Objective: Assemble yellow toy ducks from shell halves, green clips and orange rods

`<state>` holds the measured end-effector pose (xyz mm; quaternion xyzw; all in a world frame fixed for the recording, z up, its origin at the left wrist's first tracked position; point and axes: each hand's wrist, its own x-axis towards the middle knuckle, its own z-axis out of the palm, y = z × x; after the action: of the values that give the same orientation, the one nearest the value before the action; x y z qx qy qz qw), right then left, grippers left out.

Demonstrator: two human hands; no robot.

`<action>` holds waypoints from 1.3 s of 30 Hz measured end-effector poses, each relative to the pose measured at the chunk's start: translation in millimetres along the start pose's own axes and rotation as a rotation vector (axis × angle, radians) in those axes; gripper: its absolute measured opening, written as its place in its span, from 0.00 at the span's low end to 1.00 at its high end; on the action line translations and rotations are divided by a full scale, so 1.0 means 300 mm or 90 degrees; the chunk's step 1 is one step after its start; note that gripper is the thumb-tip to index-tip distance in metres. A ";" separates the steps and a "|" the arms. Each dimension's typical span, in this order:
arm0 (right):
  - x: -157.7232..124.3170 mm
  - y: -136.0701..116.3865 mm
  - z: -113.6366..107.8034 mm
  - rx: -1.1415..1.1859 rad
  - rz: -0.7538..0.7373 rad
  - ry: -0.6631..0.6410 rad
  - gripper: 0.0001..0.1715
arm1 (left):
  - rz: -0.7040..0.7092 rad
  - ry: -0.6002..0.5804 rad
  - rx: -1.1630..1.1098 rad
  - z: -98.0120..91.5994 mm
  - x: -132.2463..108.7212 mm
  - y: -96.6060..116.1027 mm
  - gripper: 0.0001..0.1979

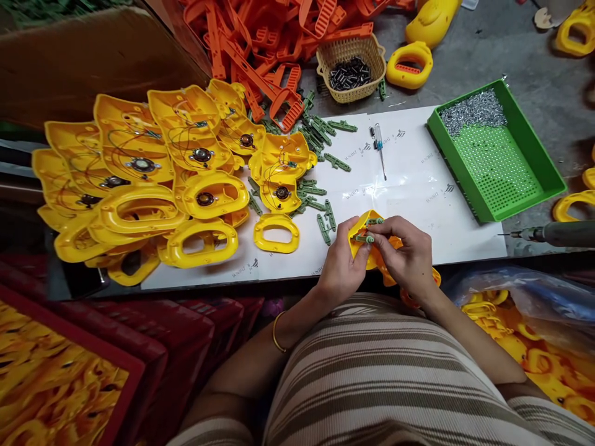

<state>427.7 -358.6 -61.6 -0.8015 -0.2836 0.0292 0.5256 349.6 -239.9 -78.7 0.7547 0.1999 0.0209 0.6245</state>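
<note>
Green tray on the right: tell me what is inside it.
The green tray holds a heap of small silvery metal pieces at its far end. The near part is bare perforated floor. The floor under the heap is covered.

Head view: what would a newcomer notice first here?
The pile of yellow shells spread across the left stands out most, with a heap of orange parts behind it at the top. At the right sits a green tray with screws in its far end. At the near edge, the left hand holds one yellow shell while the right hand pinches a green piece against it.
</note>
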 end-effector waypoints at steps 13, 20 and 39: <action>-0.036 0.020 -0.080 -0.023 -0.078 -0.065 0.15 | -0.118 0.003 -0.343 -0.022 0.005 -0.022 0.25; -0.037 0.022 -0.093 -0.053 -0.088 -0.015 0.15 | -0.135 0.083 -0.345 -0.042 0.035 -0.028 0.24; -0.017 0.051 0.007 -0.025 -0.076 0.045 0.07 | -0.058 0.088 -0.178 -0.009 0.013 0.015 0.22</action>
<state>429.3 -363.8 -76.9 -0.7939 -0.3129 -0.0362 0.5201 353.6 -236.8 -74.6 0.6473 0.2715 0.0718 0.7087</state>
